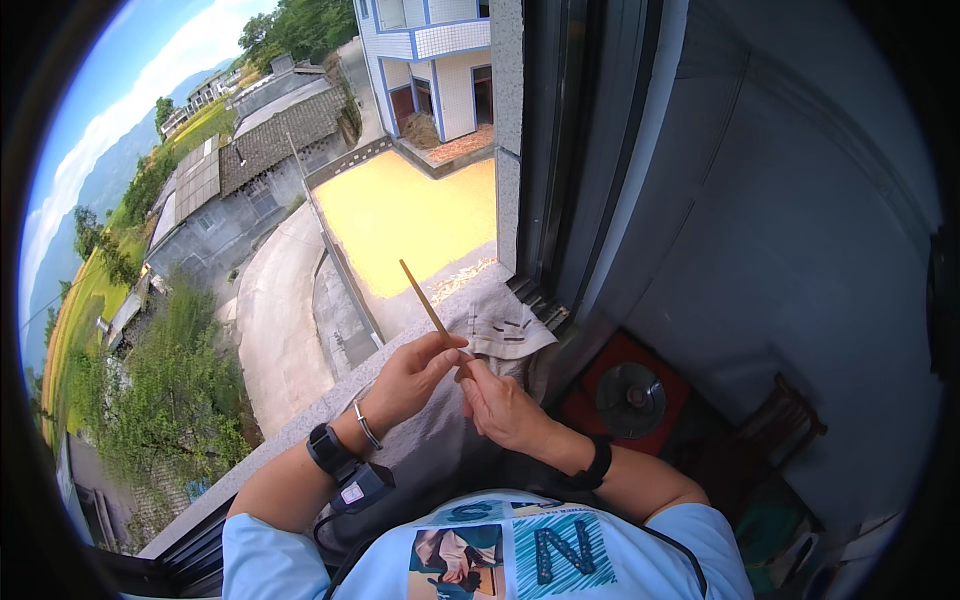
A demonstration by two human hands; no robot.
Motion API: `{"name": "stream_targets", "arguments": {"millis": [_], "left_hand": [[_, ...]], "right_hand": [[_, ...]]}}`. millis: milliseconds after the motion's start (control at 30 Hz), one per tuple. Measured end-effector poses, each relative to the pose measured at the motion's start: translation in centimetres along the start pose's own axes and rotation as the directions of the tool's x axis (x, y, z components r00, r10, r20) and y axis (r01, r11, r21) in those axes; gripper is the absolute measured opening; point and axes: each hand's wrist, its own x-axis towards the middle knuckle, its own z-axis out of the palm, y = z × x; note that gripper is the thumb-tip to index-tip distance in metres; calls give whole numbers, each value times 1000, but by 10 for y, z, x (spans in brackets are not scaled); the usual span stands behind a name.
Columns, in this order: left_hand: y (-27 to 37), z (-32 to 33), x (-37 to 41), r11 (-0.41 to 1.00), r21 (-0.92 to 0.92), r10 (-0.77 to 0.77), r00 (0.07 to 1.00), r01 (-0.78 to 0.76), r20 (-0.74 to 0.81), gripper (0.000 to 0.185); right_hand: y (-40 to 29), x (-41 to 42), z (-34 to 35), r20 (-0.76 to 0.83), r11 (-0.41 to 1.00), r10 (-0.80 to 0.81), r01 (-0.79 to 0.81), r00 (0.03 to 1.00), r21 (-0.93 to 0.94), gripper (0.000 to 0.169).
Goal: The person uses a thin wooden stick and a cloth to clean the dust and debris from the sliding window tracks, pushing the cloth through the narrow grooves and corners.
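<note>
A thin tan stick [424, 294] points up and away from my two hands, over the window ledge. My left hand [417, 375] has its fingers around the stick's lower part, and my right hand [497, 403] grips its near end, fingertips close to the left ones. Just beyond the hands, a light cloth [511, 330] with short brown stripes lies over the ledge. A grey textured cloth [412, 469] hangs below the hands. The end of the stick inside the fingers is hidden.
The open window has a stone sill [307, 416] and a dark frame [559, 150]. Down outside lies a yard covered with yellow grain [412, 217]. At the right are a round metal object [631, 400] on a red surface and a wooden chair [784, 420].
</note>
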Motion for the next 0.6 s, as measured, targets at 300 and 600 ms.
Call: {"name": "stream_targets", "arguments": {"millis": [300, 600], "left_hand": [[29, -59, -29, 722, 682, 95, 960, 116, -264, 23], [19, -33, -18, 437, 890, -28, 991, 128, -129, 20]], "right_hand": [[1, 10, -31, -73, 689, -443, 287, 894, -666, 37], [47, 11, -59, -234, 725, -435, 184, 869, -664, 10]]}}
